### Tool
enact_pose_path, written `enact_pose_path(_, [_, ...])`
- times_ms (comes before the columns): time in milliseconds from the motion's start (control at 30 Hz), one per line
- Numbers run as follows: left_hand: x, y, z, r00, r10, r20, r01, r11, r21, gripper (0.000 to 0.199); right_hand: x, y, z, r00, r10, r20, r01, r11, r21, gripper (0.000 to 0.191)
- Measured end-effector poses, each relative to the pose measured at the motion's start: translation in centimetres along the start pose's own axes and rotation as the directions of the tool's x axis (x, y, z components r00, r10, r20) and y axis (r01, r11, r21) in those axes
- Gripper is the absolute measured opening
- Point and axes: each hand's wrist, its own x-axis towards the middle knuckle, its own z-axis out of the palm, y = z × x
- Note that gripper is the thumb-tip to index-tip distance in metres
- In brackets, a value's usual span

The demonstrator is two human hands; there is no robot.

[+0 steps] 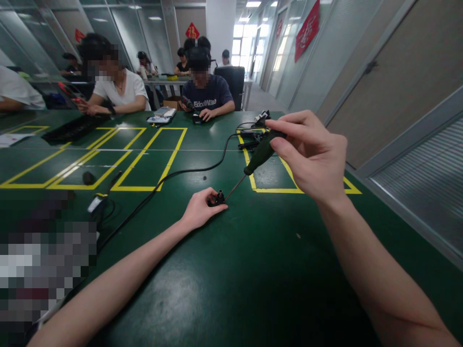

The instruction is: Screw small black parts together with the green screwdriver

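My right hand (pixel 311 149) grips a screwdriver (pixel 259 156) by its dark green handle, fingertips and thumb near the top end. The thin metal shaft slants down to the left, and its tip meets or nearly meets a small black part (pixel 220 198). That part has a short upright stub and rests at the table surface. My left hand (pixel 200 208) pinches it from the left between thumb and fingers. The fingers partly cover the part, so its full shape is hidden.
Yellow tape rectangles mark the green table (pixel 253 265). A black cable (pixel 191 170) runs across it to black parts (pixel 253 137) at the far right. On the left lie a tagged black cord (pixel 97 205) and a dark lump (pixel 88 178). Co-workers (pixel 208 91) sit opposite.
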Motion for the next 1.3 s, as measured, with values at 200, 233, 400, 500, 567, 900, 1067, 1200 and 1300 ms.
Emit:
enact_pose_path(200, [0.0,0.1,-0.1,1.000,0.001,0.004,-0.001,1.000,-0.005,0.033,0.0,-0.4,0.1,0.999,0.030,0.025,-0.032,0.997,0.065,0.021])
enact_pose_path(233, [0.0,0.2,-0.1,1.000,-0.001,0.004,0.001,1.000,-0.006,0.033,0.0,-0.4,0.2,1.000,0.023,0.014,-0.024,0.998,0.063,0.021])
enact_pose_path(400, [0.0,0.2,-0.1,1.000,-0.010,0.006,0.011,1.000,-0.020,0.032,0.0,-0.2,0.2,1.000,0.023,-0.015,-0.023,0.999,0.046,0.023])
enact_pose_path(500, [-0.1,0.3,-0.1,1.000,-0.018,0.010,0.018,1.000,-0.020,0.031,0.0,-0.5,0.2,0.999,0.037,0.025,-0.040,0.994,0.104,0.028])
enact_pose_path(567, [-0.1,0.3,-0.1,1.000,-0.024,0.011,0.024,1.000,-0.020,0.032,0.0,-0.5,0.2,0.998,0.044,0.033,-0.047,0.993,0.104,0.027])
enact_pose_path(900, [0.0,0.2,0.1,0.999,-0.039,0.009,0.039,0.999,-0.006,0.033,-0.2,-0.2,0.1,0.992,0.076,0.097,-0.088,0.989,0.121,0.033])
enact_pose_path(1067, [-0.1,0.7,0.0,1.000,-0.030,0.004,0.030,1.000,-0.007,0.035,-0.4,-0.3,0.6,0.973,0.124,0.196,-0.150,0.980,0.127,0.044])
enact_pose_path(1200, [0.0,1.0,0.1,0.999,-0.037,0.007,0.037,0.999,0.014,0.028,-0.5,-0.4,0.7,0.967,0.118,0.226,-0.156,0.975,0.159,0.043])
enact_pose_path(1300, [0.1,1.1,0.1,1.000,-0.026,0.011,0.026,0.999,0.029,0.027,-0.7,-0.5,0.7,0.964,0.109,0.241,-0.155,0.971,0.181,0.043])
